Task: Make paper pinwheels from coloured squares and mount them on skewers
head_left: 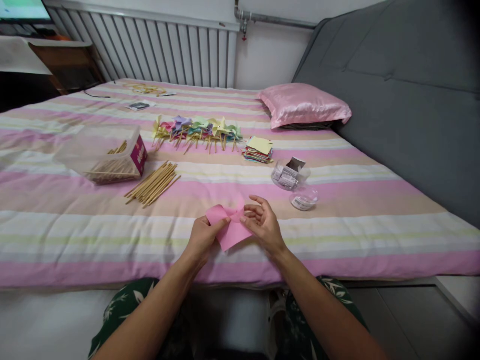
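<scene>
A sheet of pink paper [233, 235], partly folded with its corners curled inward, is held over the near edge of the bed. My left hand [205, 234] pinches it from the left, thumb pressed near the middle. On the right side, my right hand [262, 222] has its thumb and fingertips closed at the paper's edge, the other fingers bent loosely. Beyond the hands lie a bundle of thin wooden sticks [153, 184], a stack of coloured paper squares [258, 149] and a row of paper pinwheels [198, 129] on sticks.
A clear plastic box [101, 152] with more sticks lies on the left. To the right are a small clear tub [288, 175] of packets and a clear lid [304, 199]. A pink pillow [305, 106] rests by the grey headboard [397, 90]. Behind the bed stands a radiator [150, 47].
</scene>
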Available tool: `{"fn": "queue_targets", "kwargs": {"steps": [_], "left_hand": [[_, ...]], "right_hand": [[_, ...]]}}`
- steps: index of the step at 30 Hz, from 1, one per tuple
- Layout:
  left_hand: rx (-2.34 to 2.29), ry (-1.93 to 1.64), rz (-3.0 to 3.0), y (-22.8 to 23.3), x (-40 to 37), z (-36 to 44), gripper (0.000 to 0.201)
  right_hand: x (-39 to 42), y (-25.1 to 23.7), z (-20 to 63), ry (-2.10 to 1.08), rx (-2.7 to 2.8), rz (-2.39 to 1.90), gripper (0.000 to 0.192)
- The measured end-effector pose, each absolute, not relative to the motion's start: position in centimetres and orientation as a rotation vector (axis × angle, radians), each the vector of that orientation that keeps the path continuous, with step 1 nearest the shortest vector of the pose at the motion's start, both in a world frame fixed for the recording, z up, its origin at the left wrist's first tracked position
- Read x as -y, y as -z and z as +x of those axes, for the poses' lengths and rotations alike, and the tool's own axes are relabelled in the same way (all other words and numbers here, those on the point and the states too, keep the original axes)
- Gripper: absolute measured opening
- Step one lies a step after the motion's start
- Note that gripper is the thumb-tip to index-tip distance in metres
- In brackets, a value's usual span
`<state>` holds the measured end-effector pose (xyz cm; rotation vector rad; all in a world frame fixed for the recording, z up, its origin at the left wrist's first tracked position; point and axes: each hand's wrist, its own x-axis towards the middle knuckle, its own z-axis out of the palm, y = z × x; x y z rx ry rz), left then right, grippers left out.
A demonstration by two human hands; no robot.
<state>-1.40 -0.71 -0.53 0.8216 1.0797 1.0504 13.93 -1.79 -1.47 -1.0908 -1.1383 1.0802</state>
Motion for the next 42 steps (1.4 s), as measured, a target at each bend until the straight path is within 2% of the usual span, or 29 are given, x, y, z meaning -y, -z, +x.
{"fn": "queue_targets", "kwargs": {"steps": [5,8,12,16,25,34,42], "left_hand": [[-1.153,-1.207,0.707,0.5,0.3,-1.5,0.026],[-1.147,-1.241,0.659,0.3,0.2,-1.6,0.027],[-1.109,-1.257,0.633,0.0,0.1,-1.6,0.027],[-1.092,-1.237,0.644,-0.2,0.1,-1.7,0.025],[-1.041,-1.192,0.681,0.0,0.2,-1.9,0.028],[-1.02,-1.156,0.704,-0.3,0.3,-1.9,0.022],[-1.041,-1.147,0.745,0.6,0.5,-1.8,0.021]], "right_hand": [[2.9,0.6,14.2,-0.433,1.334,-1.216,0.032],[3.6,0.7,14.0,-0.347,1.5,-1.184,0.023],[3.8,1.6,13.4,-0.434,1.818,-1.093,0.031],[3.5,2.1,13.0,-0.496,1.882,-1.072,0.037],[3.1,1.7,13.2,-0.684,1.742,-1.099,0.025],[2.8,2.0,13.2,-0.854,1.613,-1.093,0.015],[3.0,2.2,12.6,-1.106,1.296,-1.05,0.013]]}}
